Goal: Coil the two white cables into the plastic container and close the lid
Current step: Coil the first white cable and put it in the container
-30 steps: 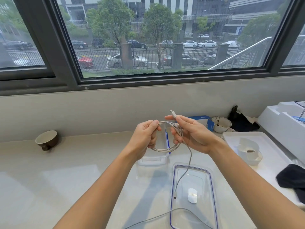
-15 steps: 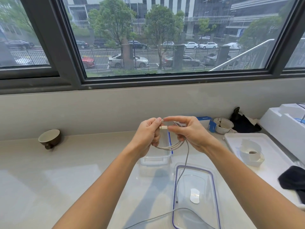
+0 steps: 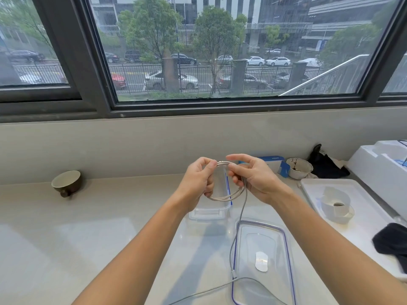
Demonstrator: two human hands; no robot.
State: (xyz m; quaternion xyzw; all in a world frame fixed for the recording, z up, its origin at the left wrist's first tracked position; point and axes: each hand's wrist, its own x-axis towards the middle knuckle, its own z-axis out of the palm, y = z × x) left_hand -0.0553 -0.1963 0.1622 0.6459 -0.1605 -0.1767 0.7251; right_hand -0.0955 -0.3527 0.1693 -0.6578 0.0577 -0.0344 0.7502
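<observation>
A white cable (image 3: 229, 196) is wound into a small coil held in the air above the open clear plastic container (image 3: 207, 213). My left hand (image 3: 198, 181) pinches the coil's left side and top. My right hand (image 3: 253, 177) grips its right side, index finger stretched out. The cable's loose tail (image 3: 239, 227) hangs down to a plug end near the lid's left edge. The clear lid (image 3: 262, 260) with a blue seal lies flat in front of the container. A second white cable (image 3: 220, 286) runs across the counter and over the lid at the bottom.
A brown cup (image 3: 66, 182) lies on its side at the left. On the right are a white tray (image 3: 363, 216) holding a tape roll (image 3: 335, 204), a dark cloth (image 3: 392, 243), white foam packing (image 3: 381, 170), a dirty bowl (image 3: 299, 167) and a blue-white box (image 3: 275, 165).
The connector that stuck up above my right hand has been brought down into the coil. The coil is tighter, and the hanging tail has been drawn up shorter.
</observation>
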